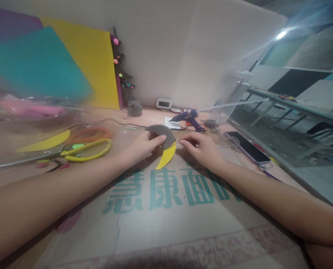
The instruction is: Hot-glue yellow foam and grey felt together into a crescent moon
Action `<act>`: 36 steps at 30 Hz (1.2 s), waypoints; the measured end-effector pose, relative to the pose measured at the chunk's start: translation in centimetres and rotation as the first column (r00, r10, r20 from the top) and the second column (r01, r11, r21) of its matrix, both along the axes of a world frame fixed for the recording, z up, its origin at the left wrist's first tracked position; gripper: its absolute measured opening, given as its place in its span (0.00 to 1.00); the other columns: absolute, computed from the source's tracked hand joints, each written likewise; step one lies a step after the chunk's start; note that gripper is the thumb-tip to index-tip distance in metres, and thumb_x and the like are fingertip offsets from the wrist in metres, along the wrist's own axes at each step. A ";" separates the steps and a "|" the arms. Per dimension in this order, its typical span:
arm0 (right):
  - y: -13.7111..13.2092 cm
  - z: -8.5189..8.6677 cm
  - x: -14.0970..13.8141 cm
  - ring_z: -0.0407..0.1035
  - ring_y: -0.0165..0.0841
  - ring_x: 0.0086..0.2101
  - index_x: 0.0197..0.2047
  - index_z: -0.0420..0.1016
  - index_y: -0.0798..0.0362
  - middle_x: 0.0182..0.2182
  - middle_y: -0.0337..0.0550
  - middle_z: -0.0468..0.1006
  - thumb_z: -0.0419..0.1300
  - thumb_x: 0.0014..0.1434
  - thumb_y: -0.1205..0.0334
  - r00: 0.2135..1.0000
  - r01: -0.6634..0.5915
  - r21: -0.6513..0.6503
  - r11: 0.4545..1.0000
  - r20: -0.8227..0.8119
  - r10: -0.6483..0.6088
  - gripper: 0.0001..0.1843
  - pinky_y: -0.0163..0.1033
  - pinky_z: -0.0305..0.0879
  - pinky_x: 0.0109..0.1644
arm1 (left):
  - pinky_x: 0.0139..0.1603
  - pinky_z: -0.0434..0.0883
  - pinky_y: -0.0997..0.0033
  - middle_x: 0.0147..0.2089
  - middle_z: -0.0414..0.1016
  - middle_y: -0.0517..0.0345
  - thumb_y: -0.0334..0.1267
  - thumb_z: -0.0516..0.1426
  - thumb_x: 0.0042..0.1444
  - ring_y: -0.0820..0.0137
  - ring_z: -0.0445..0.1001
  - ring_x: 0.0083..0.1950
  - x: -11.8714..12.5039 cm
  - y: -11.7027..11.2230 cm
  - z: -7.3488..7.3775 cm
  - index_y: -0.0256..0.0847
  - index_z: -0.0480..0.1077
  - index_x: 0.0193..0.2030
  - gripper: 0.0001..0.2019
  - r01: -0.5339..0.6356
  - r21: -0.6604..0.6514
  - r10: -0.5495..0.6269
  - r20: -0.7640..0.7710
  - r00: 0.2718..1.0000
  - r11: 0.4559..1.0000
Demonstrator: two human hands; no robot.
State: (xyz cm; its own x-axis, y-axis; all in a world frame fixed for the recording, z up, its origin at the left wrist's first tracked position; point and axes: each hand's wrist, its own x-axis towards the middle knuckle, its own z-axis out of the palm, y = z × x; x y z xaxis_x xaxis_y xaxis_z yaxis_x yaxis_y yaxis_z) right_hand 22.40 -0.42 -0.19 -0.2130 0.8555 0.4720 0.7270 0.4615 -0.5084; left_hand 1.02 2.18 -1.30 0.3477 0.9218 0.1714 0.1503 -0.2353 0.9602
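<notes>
A yellow crescent (pixel 168 156), its upper part covered with grey yarn (pixel 164 131), is held up over the table. My left hand (pixel 148 144) grips the wrapped part, thumb on the front face and the other fingers mostly hidden behind. Just right of the crescent, my right hand (pixel 196 145) is closed in a pinch, thumb against forefinger, close to the yellow edge. A thin strand may run from its fingertips, but it is too fine to make out. Beyond the hands lies a dark blue glue gun (pixel 187 117) on a white paper piece (pixel 172 122).
Yellow-handled scissors (pixel 86 151) and another yellow crescent (pixel 47 141) lie at left, near a clear-wrapped pink bundle (pixel 31 108). A phone (pixel 247 147) and loose grey yarn (pixel 211 124) are at right. A small clock (pixel 164 103) stands at the back by coloured sheets (pixel 82 59).
</notes>
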 end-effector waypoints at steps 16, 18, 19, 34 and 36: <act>-0.3 0.3 -0.4 0.68 0.30 0.29 0.33 0.77 0.53 0.29 0.41 0.79 0.59 0.60 0.62 1.000 -0.009 0.028 1.000 -0.014 0.009 0.07 0.35 0.62 0.33 | 0.23 0.60 0.75 0.24 0.65 0.62 0.49 0.60 0.54 0.73 0.64 0.25 -0.1 0.1 -0.4 0.40 0.68 0.28 0.14 0.061 -0.072 -0.060 0.021 0.998 0.996; -0.3 0.3 -0.3 0.68 0.30 0.29 0.33 0.77 0.53 0.29 0.41 0.79 0.59 0.60 0.62 1.000 -0.018 0.041 0.999 -0.022 0.019 0.07 0.35 0.62 0.32 | 0.23 0.60 0.75 0.24 0.65 0.62 0.48 0.60 0.54 0.73 0.64 0.25 -0.1 0.2 -0.3 0.40 0.67 0.29 0.13 0.065 -0.068 -0.064 0.017 0.998 0.996; -0.3 0.3 -0.3 0.68 0.30 0.28 0.33 0.77 0.54 0.29 0.41 0.79 0.60 0.60 0.62 0.999 -0.025 0.048 0.999 -0.026 0.026 0.07 0.35 0.62 0.32 | 0.23 0.60 0.75 0.24 0.65 0.62 0.48 0.60 0.55 0.73 0.65 0.25 -0.1 0.2 -0.3 0.40 0.67 0.29 0.13 0.071 -0.068 -0.070 0.016 0.997 0.995; 0.4 -0.3 0.2 0.73 0.36 0.44 0.44 0.80 0.51 0.44 0.45 0.81 0.53 0.62 0.68 0.987 -0.138 0.064 0.988 -0.068 0.142 0.15 0.43 0.68 0.49 | 0.26 0.61 0.75 0.25 0.66 0.61 0.48 0.58 0.55 0.73 0.66 0.27 -0.3 0.1 0.0 0.38 0.68 0.32 0.14 0.120 -0.075 -0.122 -0.022 0.992 0.990; 0.3 -0.5 0.4 0.73 0.34 0.39 0.51 0.76 0.50 0.49 0.46 0.79 0.53 0.62 0.67 0.986 -0.085 0.047 0.995 -0.140 0.091 0.17 0.43 0.69 0.45 | 0.26 0.62 0.75 0.25 0.65 0.61 0.48 0.58 0.56 0.73 0.66 0.27 -0.3 0.2 -0.1 0.38 0.67 0.31 0.14 0.118 -0.064 -0.119 -0.015 0.993 0.991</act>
